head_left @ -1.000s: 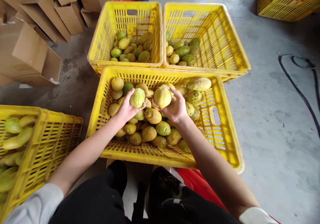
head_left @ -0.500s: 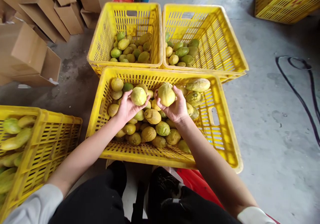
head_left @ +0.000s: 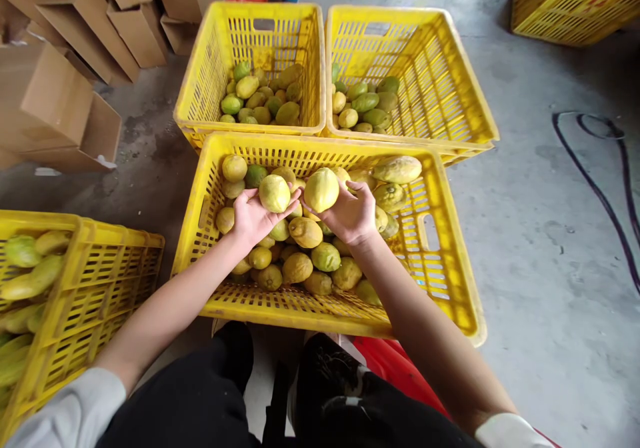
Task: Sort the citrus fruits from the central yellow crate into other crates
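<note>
The left hand (head_left: 265,216) gently grips a smaller fruit (head_left: 275,193), the right hand (head_left: 354,213) a larger fruit (head_left: 321,189), toward the far edge of the yellow crate (head_left: 300,319).

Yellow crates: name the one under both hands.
The front middle crate: the left hand and right hand are above it. The back-left crate, back-right crate, lower-left crate and upper-right crate have neither overhead.

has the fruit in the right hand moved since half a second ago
Yes: the fruit in the right hand has shifted left against the front yellow crate.
</note>
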`<state>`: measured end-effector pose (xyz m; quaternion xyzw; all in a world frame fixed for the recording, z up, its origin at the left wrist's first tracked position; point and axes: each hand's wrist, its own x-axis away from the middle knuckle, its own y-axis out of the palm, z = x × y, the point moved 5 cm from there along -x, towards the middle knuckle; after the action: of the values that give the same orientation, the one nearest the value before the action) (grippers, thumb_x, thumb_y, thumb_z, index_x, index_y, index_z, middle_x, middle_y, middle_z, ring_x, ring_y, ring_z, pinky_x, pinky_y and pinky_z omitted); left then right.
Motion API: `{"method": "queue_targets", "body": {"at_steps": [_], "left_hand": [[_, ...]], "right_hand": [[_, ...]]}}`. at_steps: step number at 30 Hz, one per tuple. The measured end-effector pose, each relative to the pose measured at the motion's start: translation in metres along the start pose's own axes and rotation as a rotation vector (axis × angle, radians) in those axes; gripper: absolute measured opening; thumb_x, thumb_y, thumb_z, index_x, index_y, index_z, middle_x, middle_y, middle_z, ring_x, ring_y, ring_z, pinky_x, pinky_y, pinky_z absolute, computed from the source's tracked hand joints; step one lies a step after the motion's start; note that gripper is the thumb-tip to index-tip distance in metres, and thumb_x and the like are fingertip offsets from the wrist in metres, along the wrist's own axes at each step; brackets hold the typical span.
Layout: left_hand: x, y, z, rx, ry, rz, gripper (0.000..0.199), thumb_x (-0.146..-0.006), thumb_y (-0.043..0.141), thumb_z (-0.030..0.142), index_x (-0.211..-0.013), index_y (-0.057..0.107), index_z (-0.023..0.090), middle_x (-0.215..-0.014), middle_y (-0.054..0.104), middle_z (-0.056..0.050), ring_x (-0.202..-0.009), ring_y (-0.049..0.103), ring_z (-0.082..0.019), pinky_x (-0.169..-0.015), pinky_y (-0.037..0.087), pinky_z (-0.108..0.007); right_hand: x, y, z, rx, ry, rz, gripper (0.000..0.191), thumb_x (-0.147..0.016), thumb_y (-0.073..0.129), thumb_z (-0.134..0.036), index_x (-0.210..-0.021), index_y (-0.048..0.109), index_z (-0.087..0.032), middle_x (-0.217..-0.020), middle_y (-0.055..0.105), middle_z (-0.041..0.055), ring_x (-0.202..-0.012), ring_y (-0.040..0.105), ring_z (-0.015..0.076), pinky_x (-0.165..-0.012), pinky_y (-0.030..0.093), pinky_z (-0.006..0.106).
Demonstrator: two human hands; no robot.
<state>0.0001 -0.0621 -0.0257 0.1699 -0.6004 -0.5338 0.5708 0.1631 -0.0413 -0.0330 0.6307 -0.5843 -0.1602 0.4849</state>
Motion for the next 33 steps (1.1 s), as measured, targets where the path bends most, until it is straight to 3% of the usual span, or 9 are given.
{"method": "queue_targets", "body": {"at_steps": [3,6,10,14,18,23,25,30,33], "left_hand": [[0.0008,0.0018,0.0014,0.003,0.016,-0.016,0.044,-0.098,0.037,0.027,-0.134,0.059,0.014,-0.118,0.072,-0.017,-0.119,0.072,-0.031,-0.078,0.067,-0.038],[0.002,0.0048,0.002,-0.026,0.001,-0.037,0.036,-0.099,0.042,0.029,-0.124,0.063,0.015,-0.122,0.071,-0.018,-0.121,0.071,-0.032,-0.069,0.064,-0.031],[0.0027,0.0061,0.0016,-0.081,-0.036,-0.076,0.032,-0.101,0.041,0.034,-0.104,0.066,0.013,-0.111,0.073,-0.018,-0.092,0.075,-0.023,-0.05,0.052,-0.019],[0.0021,0.0045,0.0012,-0.111,-0.043,-0.075,0.036,-0.101,0.039,0.034,-0.103,0.066,0.011,-0.101,0.073,-0.015,-0.076,0.071,-0.018,-0.051,0.053,-0.02],[0.0021,0.0027,0.0,-0.097,-0.04,-0.028,0.033,-0.099,0.043,0.033,-0.108,0.067,0.012,-0.104,0.074,-0.016,-0.094,0.075,-0.024,-0.057,0.058,-0.023],[0.0023,-0.0002,0.001,-0.021,-0.015,0.034,0.041,-0.095,0.042,0.029,-0.126,0.064,0.015,-0.119,0.073,-0.017,-0.113,0.072,-0.03,-0.063,0.06,-0.027],[0.0022,-0.0013,0.0025,0.007,0.004,0.059,0.044,-0.093,0.041,0.025,-0.131,0.062,0.016,-0.122,0.073,-0.016,-0.113,0.072,-0.029,-0.064,0.06,-0.028],[0.0019,0.0006,0.0034,-0.002,0.031,0.034,0.039,-0.092,0.044,0.026,-0.125,0.062,0.017,-0.117,0.072,-0.015,-0.122,0.069,-0.032,-0.071,0.062,-0.032],[0.0012,0.0017,0.0006,-0.046,0.007,-0.001,0.029,-0.092,0.046,0.027,-0.113,0.063,0.016,-0.11,0.071,-0.015,-0.123,0.069,-0.034,-0.07,0.062,-0.032]], "right_hand": [[0.0005,0.0047,0.0008,0.011,0.002,-0.009,0.034,-0.075,0.059,-0.027,-0.109,0.06,-0.026,-0.105,0.076,0.0045,-0.115,0.072,0.0294,-0.097,0.063,0.052],[0.0012,0.0067,0.003,0.028,0.037,0.034,0.029,-0.08,0.068,-0.031,-0.107,0.06,-0.024,-0.1,0.075,0.0036,-0.1,0.075,0.0259,-0.09,0.067,0.043],[0.0019,0.0058,0.006,0.041,0.089,0.084,0.032,-0.08,0.078,-0.034,-0.104,0.06,-0.023,-0.091,0.075,0.0017,-0.079,0.075,0.0197,-0.073,0.069,0.03],[0.0014,0.0022,0.006,-0.004,0.098,0.139,0.028,-0.084,0.074,-0.036,-0.104,0.061,-0.022,-0.09,0.075,0.0029,-0.081,0.076,0.0195,-0.066,0.068,0.025],[0.0014,-0.0013,0.0023,-0.025,0.043,0.138,0.035,-0.083,0.067,-0.043,-0.11,0.061,-0.022,-0.097,0.076,0.0071,-0.096,0.077,0.028,-0.078,0.07,0.04],[0.0006,-0.0009,0.0025,-0.011,-0.015,0.038,0.04,-0.072,0.062,-0.032,-0.112,0.057,-0.026,-0.101,0.076,0.0058,-0.113,0.074,0.0341,-0.09,0.067,0.055],[0.0001,0.0007,0.0038,-0.033,-0.019,0.037,0.041,-0.072,0.065,-0.03,-0.112,0.056,-0.026,-0.1,0.076,0.0047,-0.109,0.075,0.0318,-0.089,0.068,0.05],[0.0014,0.0071,0.0032,-0.092,-0.042,0.087,0.037,-0.082,0.076,-0.04,-0.109,0.056,-0.023,-0.093,0.075,0.0016,-0.087,0.076,0.0175,-0.08,0.069,0.027],[0.0027,0.0063,0.0041,-0.051,-0.017,0.124,0.031,-0.086,0.075,-0.039,-0.109,0.059,-0.025,-0.092,0.075,-0.0005,-0.084,0.075,0.0165,-0.074,0.069,0.027]]}}
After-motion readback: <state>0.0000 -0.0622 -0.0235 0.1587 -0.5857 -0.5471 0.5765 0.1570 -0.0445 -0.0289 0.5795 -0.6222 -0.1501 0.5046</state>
